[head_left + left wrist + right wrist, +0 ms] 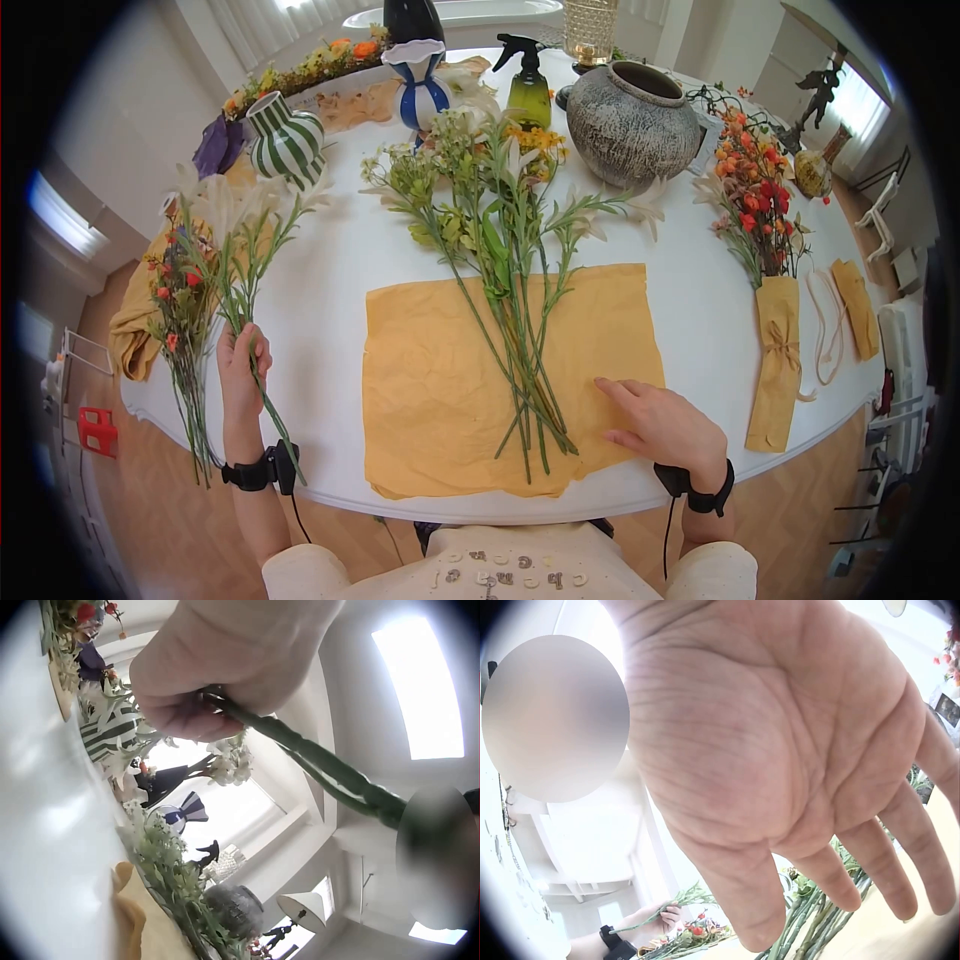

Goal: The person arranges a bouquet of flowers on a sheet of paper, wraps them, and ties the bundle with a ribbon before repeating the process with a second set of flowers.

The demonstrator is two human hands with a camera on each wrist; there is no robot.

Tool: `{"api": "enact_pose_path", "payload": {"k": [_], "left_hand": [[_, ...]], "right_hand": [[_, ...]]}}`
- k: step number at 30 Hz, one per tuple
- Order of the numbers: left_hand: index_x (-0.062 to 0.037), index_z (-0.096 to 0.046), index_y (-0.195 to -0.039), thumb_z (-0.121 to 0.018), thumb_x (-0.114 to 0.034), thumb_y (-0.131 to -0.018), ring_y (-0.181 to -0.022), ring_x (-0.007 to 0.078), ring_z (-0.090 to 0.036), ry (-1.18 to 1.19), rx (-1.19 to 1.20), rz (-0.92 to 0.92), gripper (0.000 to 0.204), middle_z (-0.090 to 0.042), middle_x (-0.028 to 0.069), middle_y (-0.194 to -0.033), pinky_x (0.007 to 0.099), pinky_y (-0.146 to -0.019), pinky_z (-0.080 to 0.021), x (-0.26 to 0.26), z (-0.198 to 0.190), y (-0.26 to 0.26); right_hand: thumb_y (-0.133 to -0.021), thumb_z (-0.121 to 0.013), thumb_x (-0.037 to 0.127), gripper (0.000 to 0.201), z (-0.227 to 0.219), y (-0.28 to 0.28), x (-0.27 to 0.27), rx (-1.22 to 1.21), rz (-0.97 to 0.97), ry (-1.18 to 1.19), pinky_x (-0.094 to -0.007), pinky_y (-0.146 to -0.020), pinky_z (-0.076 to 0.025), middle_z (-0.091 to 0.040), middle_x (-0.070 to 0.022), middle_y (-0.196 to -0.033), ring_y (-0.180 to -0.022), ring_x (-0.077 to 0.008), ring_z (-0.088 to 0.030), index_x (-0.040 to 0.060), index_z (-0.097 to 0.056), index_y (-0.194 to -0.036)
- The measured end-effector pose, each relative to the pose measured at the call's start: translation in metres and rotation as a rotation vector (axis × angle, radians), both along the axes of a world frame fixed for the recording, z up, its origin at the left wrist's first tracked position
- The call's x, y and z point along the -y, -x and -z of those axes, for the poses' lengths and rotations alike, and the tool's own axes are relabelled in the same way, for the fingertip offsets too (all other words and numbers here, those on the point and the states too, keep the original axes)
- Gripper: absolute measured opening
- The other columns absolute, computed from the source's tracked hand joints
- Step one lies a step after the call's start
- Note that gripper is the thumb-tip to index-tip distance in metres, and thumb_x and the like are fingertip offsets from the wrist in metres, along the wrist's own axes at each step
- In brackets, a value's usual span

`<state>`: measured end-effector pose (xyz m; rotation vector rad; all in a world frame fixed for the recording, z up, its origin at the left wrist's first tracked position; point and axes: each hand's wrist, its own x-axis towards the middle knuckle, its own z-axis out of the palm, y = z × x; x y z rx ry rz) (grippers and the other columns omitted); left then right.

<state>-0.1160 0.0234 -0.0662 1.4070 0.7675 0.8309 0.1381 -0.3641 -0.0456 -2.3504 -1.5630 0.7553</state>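
My left hand [243, 365] grips the green stems of white lilies [250, 255], curled round them in the left wrist view too. The blooms point away from me and the stem ends hang towards the table's front edge. On a sheet of yellow-brown wrapping paper [420, 400] lies a bunch of green stems [515, 330] with small white and yellow flowers, its stem ends towards me. My right hand [655, 420] is over the paper's right side, to the right of those stems. In the right wrist view its palm [727, 742] shows bare, fingers extended.
Red flowers [185, 300] lie at the left edge beside my hand. Right, a wrapped bouquet [778, 370] lies near a cord [825, 330] and folded paper [855, 310]. Behind stand a striped green vase [285, 140], blue-white vase [420, 95], spray bottle [528, 95] and grey pot [630, 130].
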Motion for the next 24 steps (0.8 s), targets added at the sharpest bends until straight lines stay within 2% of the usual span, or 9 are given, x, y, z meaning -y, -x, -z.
{"api": "enact_pose_path", "payload": {"k": [2, 6, 8, 14, 18, 21, 23, 24], "left_hand": [[-0.0059, -0.042, -0.088, -0.048, -0.013, -0.089, -0.044, 0.0045, -0.032, -0.029, 0.159, 0.017, 0.009, -0.038, -0.0007, -0.062, 0.0178, -0.037, -0.026, 0.015, -0.013, -0.011], [-0.0066, -0.040, -0.088, -0.049, -0.015, -0.089, -0.044, 0.0043, -0.031, -0.144, 0.220, 0.087, 0.013, -0.036, -0.0005, -0.063, 0.0170, -0.036, -0.024, 0.053, -0.023, -0.035], [-0.0046, -0.040, -0.092, -0.048, -0.009, -0.089, -0.046, 0.0065, -0.039, -0.239, 0.198, 0.198, 0.010, -0.042, 0.0019, -0.067, 0.0183, -0.037, -0.032, 0.074, -0.026, -0.049], [-0.0043, -0.036, -0.099, -0.047, -0.003, -0.088, -0.047, 0.0084, -0.045, -0.135, 0.208, 0.366, 0.015, -0.045, 0.0029, -0.074, 0.0206, -0.039, -0.037, 0.131, -0.014, -0.099], [-0.0037, -0.036, -0.104, -0.047, -0.004, -0.088, -0.050, 0.0073, -0.047, -0.026, 0.168, 0.485, 0.019, -0.045, 0.0023, -0.075, 0.0211, -0.040, -0.038, 0.155, 0.002, -0.129], [-0.0038, -0.037, -0.106, -0.048, -0.002, -0.088, -0.051, 0.0057, -0.047, 0.109, 0.193, 0.502, 0.021, -0.047, 0.0024, -0.076, 0.0193, -0.041, -0.038, 0.166, 0.023, -0.153], [-0.0003, -0.036, -0.106, -0.048, -0.008, -0.088, -0.056, 0.0155, -0.052, 0.061, 0.165, 0.510, 0.023, -0.050, 0.0083, -0.082, 0.0279, -0.048, -0.042, 0.167, 0.046, -0.165], [-0.0003, -0.036, -0.106, -0.048, -0.008, -0.088, -0.056, 0.0155, -0.052, 0.062, 0.165, 0.510, 0.023, -0.050, 0.0083, -0.082, 0.0279, -0.048, -0.042, 0.166, 0.061, -0.170]], "right_hand": [[-0.079, -0.061, 0.023, 0.055, -0.001, 0.001, -0.001, -0.006, -0.002, 0.010, -0.0383, -0.075, -0.046, -0.053, -0.0201, -0.105, -0.088, -0.0350, -0.055, 0.0011, -0.037, -0.124], [-0.080, -0.060, 0.022, 0.055, 0.003, 0.002, -0.003, -0.004, -0.020, 0.011, -0.0383, -0.075, -0.046, -0.053, -0.0199, -0.106, -0.089, -0.0351, -0.055, 0.0017, -0.037, -0.124], [-0.080, -0.060, 0.022, 0.055, 0.001, 0.003, -0.006, -0.012, -0.023, 0.027, -0.0382, -0.075, -0.046, -0.053, -0.0198, -0.106, -0.090, -0.0351, -0.055, 0.0017, -0.037, -0.124], [-0.080, -0.060, 0.020, 0.054, 0.003, 0.009, -0.020, -0.043, -0.061, -0.033, -0.0383, -0.077, -0.046, -0.052, -0.0194, -0.108, -0.090, -0.0353, -0.054, 0.0016, -0.036, -0.124], [-0.080, -0.060, 0.020, 0.052, 0.013, 0.015, -0.033, -0.120, -0.082, -0.203, -0.0383, -0.075, -0.047, -0.051, -0.0192, -0.107, -0.088, -0.0352, -0.055, -0.0006, -0.037, -0.122], [-0.080, -0.060, 0.021, 0.052, 0.017, 0.023, -0.040, -0.064, -0.120, -0.132, -0.0375, -0.073, -0.047, -0.051, -0.0194, -0.104, -0.087, -0.0347, -0.056, -0.0025, -0.037, -0.121], [-0.080, -0.060, 0.022, 0.052, 0.017, 0.028, -0.043, -0.050, -0.121, -0.127, -0.0373, -0.072, -0.048, -0.051, -0.0194, -0.103, -0.086, -0.0346, -0.056, -0.0027, -0.037, -0.120], [-0.080, -0.060, 0.022, 0.051, 0.017, 0.030, -0.044, -0.038, -0.119, -0.120, -0.0371, -0.071, -0.048, -0.051, -0.0194, -0.101, -0.085, -0.0345, -0.056, -0.0030, -0.037, -0.119]]}}
